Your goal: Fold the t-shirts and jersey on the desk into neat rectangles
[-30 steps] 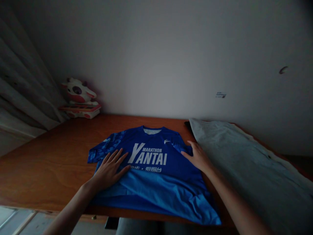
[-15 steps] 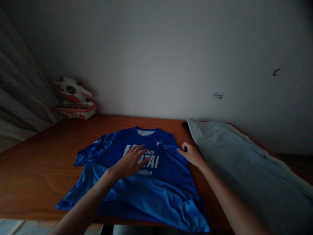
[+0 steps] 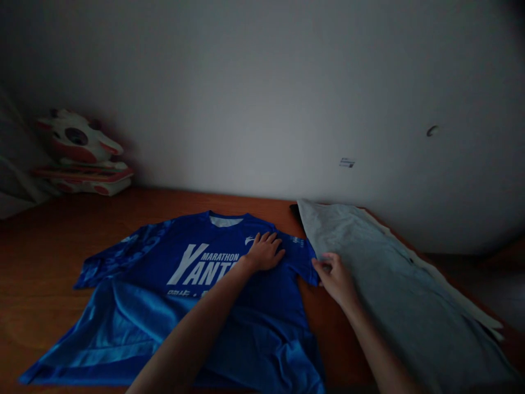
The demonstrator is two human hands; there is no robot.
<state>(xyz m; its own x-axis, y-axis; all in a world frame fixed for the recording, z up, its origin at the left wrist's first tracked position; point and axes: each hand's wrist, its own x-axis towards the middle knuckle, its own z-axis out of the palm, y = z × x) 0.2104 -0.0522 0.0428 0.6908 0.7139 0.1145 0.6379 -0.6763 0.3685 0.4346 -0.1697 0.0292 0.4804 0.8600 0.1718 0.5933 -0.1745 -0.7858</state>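
A blue T-shirt [image 3: 270,290] with white "MARATHON" lettering lies front up, its lower part wrinkled and partly folded over. My left hand [image 3: 266,251] rests flat on its upper chest beside the small white logo, fingers spread. At the right, my right hand [image 3: 334,276] pinches the hem of the sleeve [image 3: 301,254], which is spread out sideways. Part of the lettering is hidden behind my left forearm.
The shirt lies on a wooden table [image 3: 36,273] against a grey wall [image 3: 229,98]. A grey cloth garment [image 3: 381,284] lies along the right side. A cow-shaped toy keyboard [image 3: 86,158] stands at the back left.
My left hand has moved right and come down flat near the shoulder. My right hand has drawn the sleeve outward, so it now lies unfolded. The view has turned slightly right.
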